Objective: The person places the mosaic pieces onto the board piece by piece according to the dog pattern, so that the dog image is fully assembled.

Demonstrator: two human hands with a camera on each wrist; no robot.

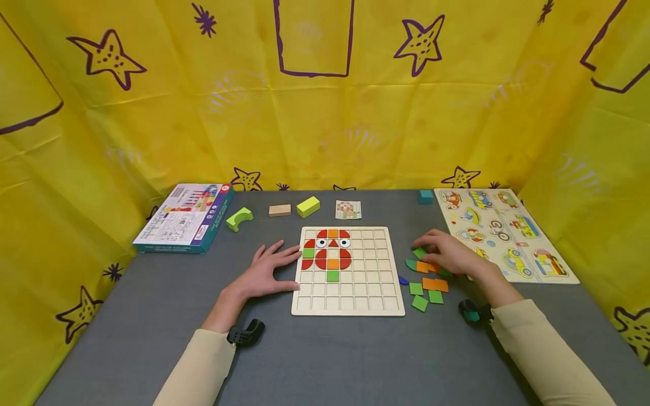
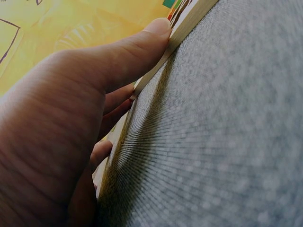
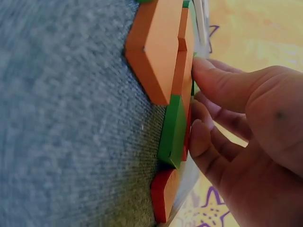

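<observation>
A wooden grid board point(image 1: 350, 293) lies in the middle of the grey table, with red, orange and green tiles forming a face in its upper left squares. My left hand point(image 1: 274, 268) rests flat on the table, fingers straight against the board's left edge. In the left wrist view the thumb point(image 2: 142, 42) presses that edge point(image 2: 189, 21). My right hand point(image 1: 431, 248) lies over a pile of loose tiles point(image 1: 435, 284) right of the board. Its fingers point(image 3: 208, 85) touch an orange tile point(image 3: 156, 47) and a green tile point(image 3: 173, 132); no tile is lifted.
At the back left lies a toy box point(image 1: 185, 217), then a green arch block point(image 1: 240, 219), a wooden block point(image 1: 280, 210), a yellow-green block point(image 1: 308, 206) and a pattern card point(image 1: 348, 210). A teal block point(image 1: 425, 196) and a vehicle puzzle board point(image 1: 508, 231) sit at the right. Yellow curtains surround the table.
</observation>
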